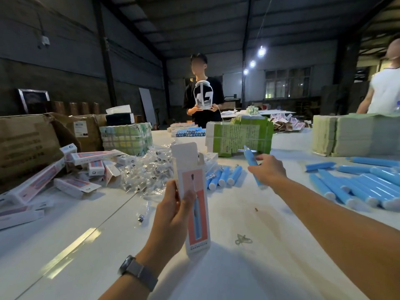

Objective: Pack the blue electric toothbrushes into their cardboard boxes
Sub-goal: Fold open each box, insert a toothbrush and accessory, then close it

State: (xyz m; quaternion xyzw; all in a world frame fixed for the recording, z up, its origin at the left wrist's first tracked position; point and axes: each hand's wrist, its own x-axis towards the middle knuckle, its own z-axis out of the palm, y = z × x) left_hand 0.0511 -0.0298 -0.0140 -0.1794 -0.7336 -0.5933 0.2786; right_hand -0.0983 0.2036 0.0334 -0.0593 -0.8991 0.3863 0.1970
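Observation:
My left hand [173, 215] grips a tall white and pink toothbrush box [191, 187] upright above the white table [249, 269], its top flap open. My right hand [267, 168] holds a blue electric toothbrush [251, 160] tilted, further back and to the right of the box. A short row of blue toothbrushes [224, 177] lies between the two hands. A large heap of blue toothbrushes [363, 187] lies at the right. Filled and loose boxes [86, 167] are piled at the left.
A heap of clear plastic bags [147, 169] lies behind the box. Bundles of flat green cartons [240, 135] and stacks of paper [355, 135] stand at the back, brown shipping cartons [28, 144] at the left. A person in black [203, 100] stands across the table, another [383, 87] at far right.

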